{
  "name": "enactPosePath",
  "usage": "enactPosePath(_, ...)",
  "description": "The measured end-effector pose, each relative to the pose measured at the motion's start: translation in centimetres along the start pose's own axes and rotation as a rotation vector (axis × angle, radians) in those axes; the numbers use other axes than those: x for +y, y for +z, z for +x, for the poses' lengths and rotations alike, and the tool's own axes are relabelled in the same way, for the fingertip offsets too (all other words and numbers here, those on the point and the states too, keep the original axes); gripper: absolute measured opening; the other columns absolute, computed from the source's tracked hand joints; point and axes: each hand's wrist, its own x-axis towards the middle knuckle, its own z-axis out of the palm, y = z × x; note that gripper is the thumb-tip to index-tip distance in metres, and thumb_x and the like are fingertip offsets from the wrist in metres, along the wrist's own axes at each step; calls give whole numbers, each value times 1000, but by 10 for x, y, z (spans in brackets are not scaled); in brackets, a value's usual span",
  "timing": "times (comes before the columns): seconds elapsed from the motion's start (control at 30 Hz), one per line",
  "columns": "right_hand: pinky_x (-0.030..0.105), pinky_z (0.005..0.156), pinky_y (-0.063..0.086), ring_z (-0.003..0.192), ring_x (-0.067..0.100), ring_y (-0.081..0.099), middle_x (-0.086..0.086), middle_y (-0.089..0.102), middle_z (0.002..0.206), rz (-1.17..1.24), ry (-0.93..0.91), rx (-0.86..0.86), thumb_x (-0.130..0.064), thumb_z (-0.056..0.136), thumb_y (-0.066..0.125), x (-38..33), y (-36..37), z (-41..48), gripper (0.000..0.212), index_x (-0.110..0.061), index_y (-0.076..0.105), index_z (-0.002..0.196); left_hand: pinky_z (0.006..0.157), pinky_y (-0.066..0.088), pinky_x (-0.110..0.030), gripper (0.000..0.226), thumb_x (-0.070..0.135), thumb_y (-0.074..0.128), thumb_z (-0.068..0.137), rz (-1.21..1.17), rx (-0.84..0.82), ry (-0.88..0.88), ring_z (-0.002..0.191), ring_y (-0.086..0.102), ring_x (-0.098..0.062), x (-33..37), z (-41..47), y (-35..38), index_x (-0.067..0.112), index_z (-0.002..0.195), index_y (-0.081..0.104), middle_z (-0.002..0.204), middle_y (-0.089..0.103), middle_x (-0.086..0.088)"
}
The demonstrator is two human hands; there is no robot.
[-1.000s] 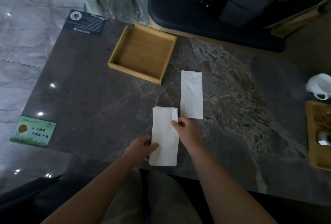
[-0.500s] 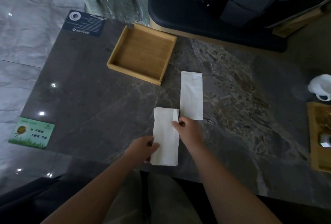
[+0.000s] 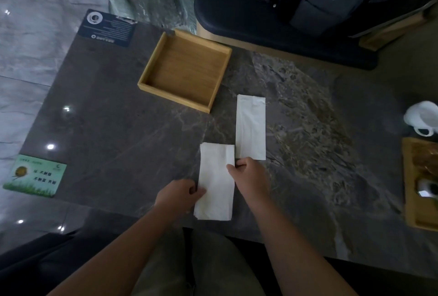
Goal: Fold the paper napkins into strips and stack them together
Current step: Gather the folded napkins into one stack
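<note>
Broadly, the dark, glossy marbled surface (image 3: pixel 118 118) fills the frame, a shallow wooden tray (image 3: pixel 187 70) at upper centre. One finished strip (image 3: pixel 250 127) lies flat at centre; just below-left, the soft white napkin (image 3: pixel 215 182) is pinched by the left hand (image 3: pixel 176 197) and right hand (image 3: pixel 251 178) at opposite edges. Best to align edges squarely, then crease firmly

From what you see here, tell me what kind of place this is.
Probably a lounge or tea room: a low marble table, a printed notice card at its corner, a cushioned bench behind, and a tea tray beside a white cup.
</note>
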Motion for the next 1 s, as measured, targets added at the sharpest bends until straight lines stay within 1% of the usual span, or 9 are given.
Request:
enactPosePath(0.1,24,67,53,80,6,71,-10,77,90,136,64,-60,-43,92,80,-3,6,1,29,-17,79,106,69,62,-30,44,66,54,96,14,-1,-9,60,71,-7,-1,0,-1,26,81,67,72,72,5)
enactPosePath(0.23,48,82,67,83,20,76,0,78,85,291,104,-156,-40,92,80,-4,9,2,25,-16,76,86,60,56,-23,43,66,54,96,16,-30,-24,55,71,-7,1,1,-2,28,82,66,71,73,4)
enactPosePath(0.33,38,67,53,68,22,65,8,64,69,247,45,-189,-39,95,76,-6,5,0,39,-9,64,73,60,55,-23,45,66,53,96,18,-33,-5,52,70,-6,1,2,-2,25,82,66,67,74,3)
enactPosePath(0.4,29,66,44,67,17,58,8,58,72,206,16,-193,-41,97,75,-9,1,-2,40,-9,62,77,65,59,-25,46,66,53,96,17,-90,-25,55,72,-7,2,4,-3,24,84,67,68,74,3)
enactPosePath(0.57,26,83,55,90,12,69,-6,71,98,199,-28,-213,-48,100,70,-21,-19,-5,26,-22,68,106,75,59,-27,52,74,66,83,3,-107,-38,75,72,-11,13,12,-17,23,95,64,85,73,7)
enactPosePath(0.67,34,90,59,96,15,71,-3,73,104,347,-34,-241,-44,100,71,-24,-33,-5,23,-22,69,107,82,58,-30,71,70,80,72,-311,18,33,99,69,-13,24,12,-28,28,124,56,113,68,10)
enactPosePath(0.73,41,99,61,104,16,72,-4,74,112,475,-17,-268,-44,100,72,-24,-42,-3,19,-27,69,108,90,60,-34,80,62,84,70,-597,-77,95,107,69,-11,41,10,-35,28,135,52,123,66,13)
enactPosePath(0.87,49,102,62,114,18,73,-6,76,123,612,25,-269,-42,99,74,-27,-56,3,25,-30,70,120,81,59,-31,51,42,82,80,-905,-239,76,103,72,-14,68,3,-38,26,124,62,115,74,8)
enactPosePath(1.0,50,103,61,116,20,73,-5,76,126,663,38,-264,-36,98,77,-24,-73,15,30,-30,70,126,84,63,-44,38,24,81,88,-1083,-251,5,103,76,-23,76,11,-27,15,122,68,114,79,-2)
